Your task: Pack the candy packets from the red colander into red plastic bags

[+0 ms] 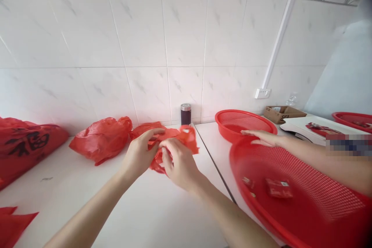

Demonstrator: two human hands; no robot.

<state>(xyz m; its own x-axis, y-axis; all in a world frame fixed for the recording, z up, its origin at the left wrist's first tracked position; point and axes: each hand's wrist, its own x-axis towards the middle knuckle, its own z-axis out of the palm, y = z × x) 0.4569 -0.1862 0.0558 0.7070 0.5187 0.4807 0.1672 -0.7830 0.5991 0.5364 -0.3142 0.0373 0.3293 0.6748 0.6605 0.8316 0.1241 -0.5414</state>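
Observation:
Both of my hands meet over the white table, on a thin red plastic bag (190,139). My left hand (143,149) has its thumb and fingers curled together at the bag's near side. My right hand (178,162) pinches the bag close to the left fingertips. The bag's crumpled film hangs below and behind the hands, and part of it is hidden by them. Left of my hands, a filled, tied red plastic bag (103,137) rests by the wall.
A large red basket (241,197) at right holds small red packets (279,188). Another person's hand (263,138) reaches over its rim, near a smaller red basket (223,131). A dark flask (186,115) stands by the wall. A red bag with black lettering (17,159) lies left.

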